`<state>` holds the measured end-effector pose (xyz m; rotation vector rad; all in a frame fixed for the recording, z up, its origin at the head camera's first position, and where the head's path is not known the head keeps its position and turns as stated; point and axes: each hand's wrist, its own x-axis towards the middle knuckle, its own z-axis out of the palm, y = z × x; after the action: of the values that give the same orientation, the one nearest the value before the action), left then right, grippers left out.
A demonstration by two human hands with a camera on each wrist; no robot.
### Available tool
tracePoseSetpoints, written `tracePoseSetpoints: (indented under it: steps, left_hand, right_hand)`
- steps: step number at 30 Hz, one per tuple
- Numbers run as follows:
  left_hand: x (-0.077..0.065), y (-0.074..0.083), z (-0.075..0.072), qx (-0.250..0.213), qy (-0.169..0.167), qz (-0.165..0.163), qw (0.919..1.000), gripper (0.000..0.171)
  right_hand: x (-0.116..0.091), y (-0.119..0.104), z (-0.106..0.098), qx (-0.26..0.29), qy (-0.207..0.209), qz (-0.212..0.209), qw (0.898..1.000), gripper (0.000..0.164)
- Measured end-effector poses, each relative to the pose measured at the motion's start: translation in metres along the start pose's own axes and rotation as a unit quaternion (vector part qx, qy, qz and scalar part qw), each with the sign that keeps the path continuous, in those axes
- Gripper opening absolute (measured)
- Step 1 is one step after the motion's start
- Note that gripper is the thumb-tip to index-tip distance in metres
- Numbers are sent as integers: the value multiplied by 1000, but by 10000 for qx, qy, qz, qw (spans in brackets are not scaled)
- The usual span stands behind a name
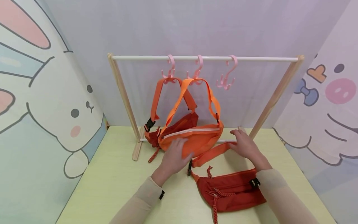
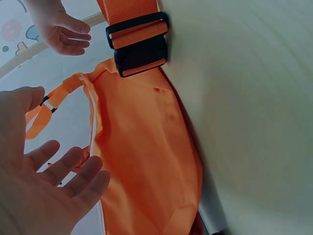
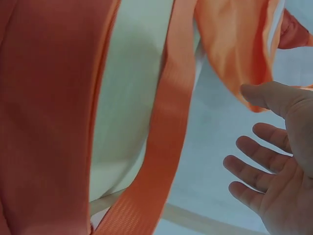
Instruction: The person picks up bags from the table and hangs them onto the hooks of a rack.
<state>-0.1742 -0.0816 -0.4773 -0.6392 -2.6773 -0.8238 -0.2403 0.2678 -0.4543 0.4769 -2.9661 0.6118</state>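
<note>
A bright orange waist bag (image 1: 205, 138) with a white zip hangs by its strap from the middle pink hook (image 1: 197, 70). Behind it, a darker red-orange bag (image 1: 184, 123) hangs from the left hook (image 1: 169, 69). My left hand (image 1: 174, 157) is in front of the orange bag, its fingers relaxed and spread, holding nothing. My right hand (image 1: 244, 144) hovers to the right of that bag with fingers loosely extended and nothing in them. A red waist bag (image 1: 232, 191) lies on the table below my right forearm, its orange strap (image 1: 212, 154) reaching back toward the rack.
The rack has a white rail (image 1: 260, 58) between wooden legs (image 1: 275, 96). A third pink hook (image 1: 226, 76) on the right carries no bag. Cartoon-printed panels (image 1: 70, 109) stand at both sides of the pale yellow table (image 1: 103, 180), and a light curtain stands behind.
</note>
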Motion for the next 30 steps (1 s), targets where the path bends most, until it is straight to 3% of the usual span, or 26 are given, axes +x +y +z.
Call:
tracePoseSetpoints:
  steps: [7, 17, 30]
  left_hand:
    - [-6, -3, 4, -32, -294, -110, 9995, 67]
    - [-10, -7, 10, -33, -367, -129, 9992, 67]
    - [-11, -8, 10, -98, -414, -47, 9991, 67]
  right_hand:
    - [5, 21, 6, -288, -224, 52, 9993, 46]
    - [10, 33, 17, -634, -361, 137, 9972, 35]
    - [15, 46, 32, -917, -427, -303, 9944, 19]
